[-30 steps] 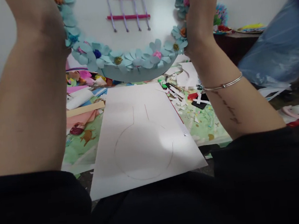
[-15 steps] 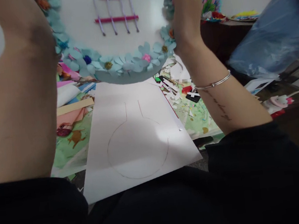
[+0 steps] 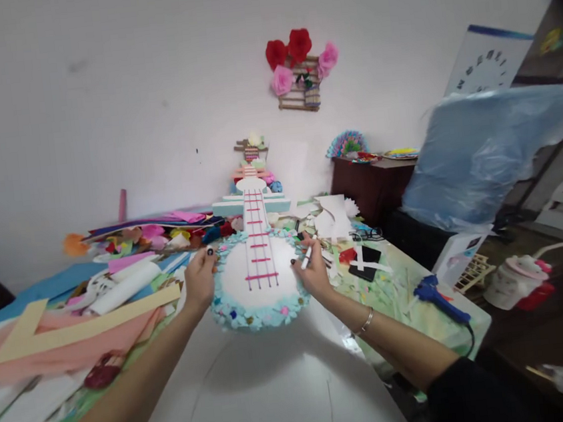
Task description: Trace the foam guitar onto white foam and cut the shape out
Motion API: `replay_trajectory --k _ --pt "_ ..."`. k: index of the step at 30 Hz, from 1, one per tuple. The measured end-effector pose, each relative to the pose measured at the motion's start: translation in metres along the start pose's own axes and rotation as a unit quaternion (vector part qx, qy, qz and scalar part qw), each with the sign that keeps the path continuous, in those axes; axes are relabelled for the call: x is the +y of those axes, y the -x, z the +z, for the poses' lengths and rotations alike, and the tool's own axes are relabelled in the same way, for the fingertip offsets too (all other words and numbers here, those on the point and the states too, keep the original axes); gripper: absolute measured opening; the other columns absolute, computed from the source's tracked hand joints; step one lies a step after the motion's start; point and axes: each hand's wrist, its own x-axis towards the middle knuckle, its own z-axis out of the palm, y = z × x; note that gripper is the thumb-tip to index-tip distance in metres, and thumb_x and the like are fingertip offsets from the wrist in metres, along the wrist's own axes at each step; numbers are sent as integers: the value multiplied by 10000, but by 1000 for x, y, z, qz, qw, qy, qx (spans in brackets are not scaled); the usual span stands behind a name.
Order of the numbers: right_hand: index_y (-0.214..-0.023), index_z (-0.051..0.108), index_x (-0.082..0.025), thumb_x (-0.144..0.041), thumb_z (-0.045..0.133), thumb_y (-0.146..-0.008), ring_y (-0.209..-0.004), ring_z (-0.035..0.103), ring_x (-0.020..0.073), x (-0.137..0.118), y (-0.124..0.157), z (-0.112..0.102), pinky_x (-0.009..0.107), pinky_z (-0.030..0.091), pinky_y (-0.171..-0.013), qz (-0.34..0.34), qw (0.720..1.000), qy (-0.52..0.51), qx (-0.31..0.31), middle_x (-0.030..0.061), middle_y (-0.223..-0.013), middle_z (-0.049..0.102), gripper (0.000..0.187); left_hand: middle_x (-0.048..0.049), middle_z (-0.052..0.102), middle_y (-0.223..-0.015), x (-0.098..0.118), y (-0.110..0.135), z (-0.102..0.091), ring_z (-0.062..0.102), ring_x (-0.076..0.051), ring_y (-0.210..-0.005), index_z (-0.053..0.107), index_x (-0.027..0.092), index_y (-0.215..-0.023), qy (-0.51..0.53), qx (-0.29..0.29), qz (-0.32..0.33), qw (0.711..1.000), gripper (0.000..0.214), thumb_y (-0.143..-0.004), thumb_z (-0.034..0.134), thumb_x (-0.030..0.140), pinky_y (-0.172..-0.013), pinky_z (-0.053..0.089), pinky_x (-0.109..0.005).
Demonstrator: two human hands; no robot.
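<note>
A banjo-shaped paper craft (image 3: 232, 273) is held up in front of me. Its round white face has a rim of light blue paper flowers, purple strings and pink bars running up the neck. My left hand (image 3: 200, 280) grips the left rim, thumb toward the face. On the opposite rim, my right hand (image 3: 317, 274) is closed, with a white pen (image 3: 306, 258) also between its fingers. Below lies a large white sheet (image 3: 260, 394) with a pencilled outline, partly hidden behind the craft.
Coloured paper strips (image 3: 121, 315) and a white roll (image 3: 123, 288) lie at left. A blue glue gun (image 3: 442, 300) rests on the table's right edge, near a black flat object (image 3: 365, 264) and paper scraps. Beyond stand a plastic-covered blue thing (image 3: 487, 156) and a white cup (image 3: 507, 281).
Both hands have lowered the banjo craft and moved it farther from me, so its neck now shows. The view has tilted up to the wall, and the drawn sheet is lower in the picture.
</note>
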Motion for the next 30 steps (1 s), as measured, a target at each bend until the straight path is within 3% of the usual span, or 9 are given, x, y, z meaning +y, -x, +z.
replay_trajectory --k 4,10,14,17,20,26,28,30 --pt "-1061 361 -245 -241 565 -711 -1369 330 232 13 -12 -17 434 274 -1088 16 997 -1 72 147 -1487 333 405 35 425 -588 5 5 25 409 -125 -582 533 176 -746 6 -4 27 1000 339 -869 411 467 -554 324 -240" --pt "-1004 372 -242 -253 555 -689 -1328 390 235 38 -22 -54 443 291 -1065 42 989 -6 138 156 -1451 395 364 -1 566 -724 20 8 73 500 -154 -680 611 168 -1038 30 -51 46 997 404 -889 394 473 -639 391 -253" --pt "-1003 360 -245 -260 548 -685 -1290 436 233 43 -35 -80 451 311 -1052 36 981 1 192 145 -1407 441 370 -45 636 -831 30 -2 103 573 -193 -799 607 159 -1094 48 -79 55 994 439 -894 376 473 -724 442 -284" --pt "-989 367 -238 -273 565 -671 -1256 472 232 39 -56 -101 432 330 -1043 17 972 31 230 149 -1386 453 377 -69 662 -872 37 -11 108 600 -222 -906 632 161 -1028 57 -105 67 991 420 -882 392 473 -805 459 -316" --pt "-1006 367 -226 -258 547 -670 -1269 457 233 35 -85 -124 405 335 -1040 0 958 81 274 171 -1394 435 383 -82 679 -913 36 -12 89 602 -236 -989 643 174 -878 60 -123 73 988 375 -858 438 487 -892 447 -349" --pt "-1056 426 -205 -151 497 -657 -1253 465 257 49 -161 -155 383 332 -1019 -22 929 219 296 168 -1421 418 409 -117 652 -1182 1 9 10 592 -283 -1114 596 201 -744 57 -160 10 985 357 -834 475 525 -979 438 -431" --pt "-1088 438 -192 -118 476 -653 -1234 473 252 61 -185 -153 366 346 -1001 -30 922 261 283 164 -1410 431 443 -70 712 -1046 -14 20 -16 639 -293 -1016 622 244 -739 9 -155 -22 988 343 -801 504 559 -918 492 -457" --pt "-1129 442 -174 -94 452 -664 -1200 486 254 74 -207 -145 368 361 -977 -31 913 300 274 170 -1399 436 471 -17 714 -726 -25 33 -39 676 -280 -750 623 300 -691 -1 -106 -63 992 366 -805 457 605 -733 569 -458"
